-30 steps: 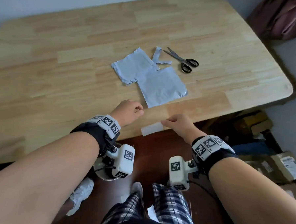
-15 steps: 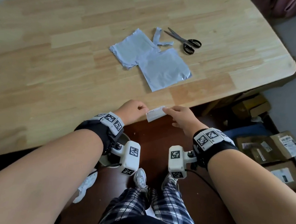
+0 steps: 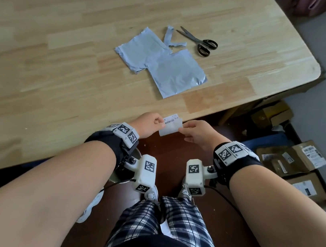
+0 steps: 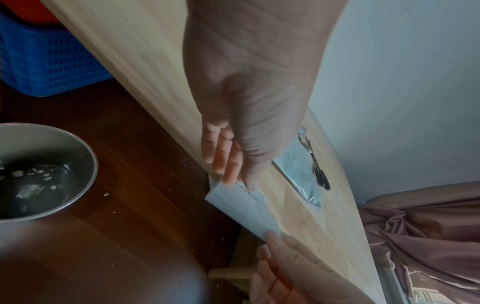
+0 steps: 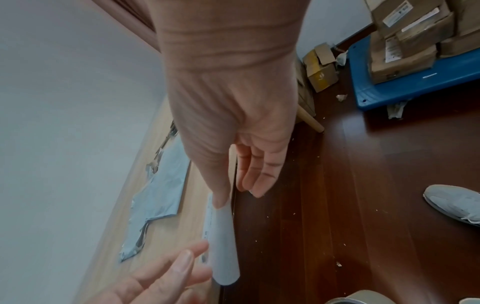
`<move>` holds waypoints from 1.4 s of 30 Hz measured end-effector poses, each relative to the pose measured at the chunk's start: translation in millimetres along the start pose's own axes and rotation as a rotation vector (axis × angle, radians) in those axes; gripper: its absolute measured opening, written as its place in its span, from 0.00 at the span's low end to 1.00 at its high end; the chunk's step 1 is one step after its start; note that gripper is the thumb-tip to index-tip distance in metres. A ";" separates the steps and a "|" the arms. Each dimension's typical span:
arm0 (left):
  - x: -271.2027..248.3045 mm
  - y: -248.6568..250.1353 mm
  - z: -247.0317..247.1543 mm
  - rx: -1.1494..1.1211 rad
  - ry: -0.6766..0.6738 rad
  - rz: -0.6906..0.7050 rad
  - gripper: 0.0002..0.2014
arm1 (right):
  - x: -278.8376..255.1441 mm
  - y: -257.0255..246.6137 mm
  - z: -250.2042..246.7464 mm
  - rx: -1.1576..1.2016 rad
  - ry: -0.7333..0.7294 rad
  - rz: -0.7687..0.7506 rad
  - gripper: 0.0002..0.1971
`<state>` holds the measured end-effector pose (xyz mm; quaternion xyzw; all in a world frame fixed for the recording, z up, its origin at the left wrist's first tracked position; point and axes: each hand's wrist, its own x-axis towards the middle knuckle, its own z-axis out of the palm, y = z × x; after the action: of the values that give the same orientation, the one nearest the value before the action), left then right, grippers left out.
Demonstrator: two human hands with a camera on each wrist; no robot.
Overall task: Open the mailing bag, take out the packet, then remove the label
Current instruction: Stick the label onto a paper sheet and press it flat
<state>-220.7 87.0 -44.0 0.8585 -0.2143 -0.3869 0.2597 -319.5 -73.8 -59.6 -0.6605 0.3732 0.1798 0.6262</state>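
Observation:
A small white label (image 3: pixel 170 126) with a barcode hangs just off the table's near edge, bent into a curl. My left hand (image 3: pixel 163 124) pinches its left end and my right hand (image 3: pixel 180 130) pinches its right end. In the left wrist view my left fingers (image 4: pixel 233 174) grip the label (image 4: pixel 241 207) at its printed end. In the right wrist view my right thumb (image 5: pixel 221 199) presses the curled label (image 5: pixel 223 242). On the table lie a torn grey mailing bag (image 3: pixel 143 50) and a shiny grey packet (image 3: pixel 177 75), overlapping.
Black-handled scissors (image 3: pixel 200 43) and a cut grey strip (image 3: pixel 171 38) lie behind the bag. A metal bowl (image 4: pixel 39 170) with paper scraps stands on the floor below my left wrist. Cardboard boxes (image 3: pixel 298 160) sit on the floor at right, a blue basket (image 4: pixel 46 61) at left.
A second ago only my right hand held the label. My left hand has taken its other end, and the label has curled over with the barcode showing.

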 end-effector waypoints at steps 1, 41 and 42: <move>0.5 0.8 1.3 0.013 -0.008 0.005 0.15 | -1.0 0.2 -1.0 0.013 -0.016 -0.003 0.03; -2.3 45.1 -10.7 -0.088 0.113 0.292 0.07 | -39.7 -28.9 4.7 -0.064 0.130 -0.218 0.21; -2.1 45.8 -11.1 -0.083 0.111 0.290 0.09 | -40.0 -31.2 4.0 -0.053 0.129 -0.215 0.17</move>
<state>-221.0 55.9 -8.5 0.8271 -0.3052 -0.3057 0.3597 -322.4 -61.2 -10.4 -0.7231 0.3349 0.0786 0.5990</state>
